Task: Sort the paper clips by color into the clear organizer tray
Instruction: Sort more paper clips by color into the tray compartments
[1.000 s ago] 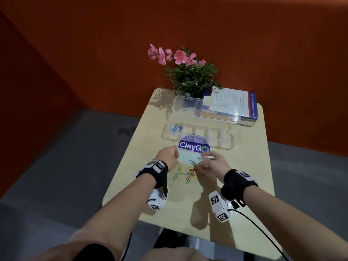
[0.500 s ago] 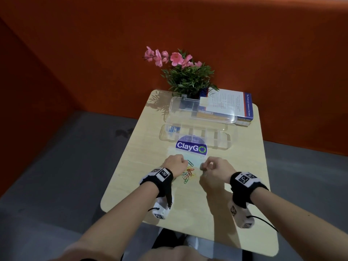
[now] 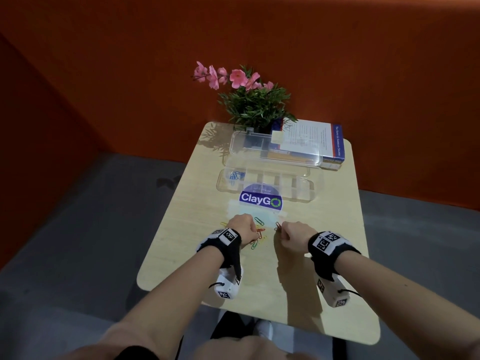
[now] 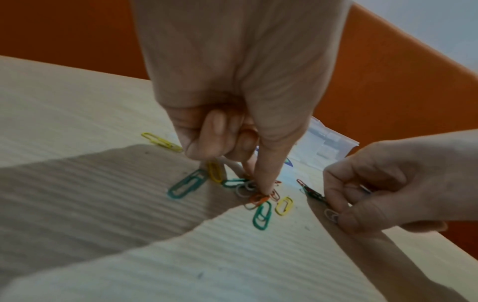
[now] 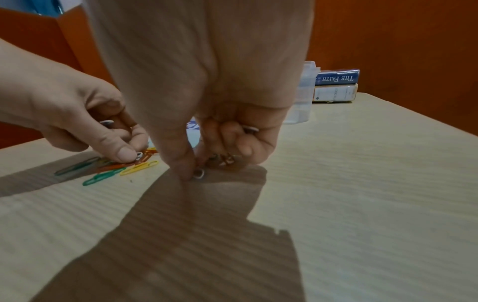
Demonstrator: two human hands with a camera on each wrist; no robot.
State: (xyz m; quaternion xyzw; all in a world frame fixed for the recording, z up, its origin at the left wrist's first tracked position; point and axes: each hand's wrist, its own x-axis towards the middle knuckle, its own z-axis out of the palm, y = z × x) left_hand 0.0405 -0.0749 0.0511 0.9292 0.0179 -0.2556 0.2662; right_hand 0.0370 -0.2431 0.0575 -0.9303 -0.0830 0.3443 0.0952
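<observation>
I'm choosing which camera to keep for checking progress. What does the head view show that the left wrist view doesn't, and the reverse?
Head only: the clear organizer tray with blue clips in its left end compartment, plus the plant and books behind. Left wrist only: the left hand pinching an orange clip, and the right hand's grip on red, green and white clips. Both: the two hands at the loose pile on the table.

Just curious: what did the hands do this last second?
Both hands drew back a little from the ClayGo sticker toward the person; the left hand now pinches at an orange clip, the right hand holds several clips. The tray and book stayed put.
</observation>
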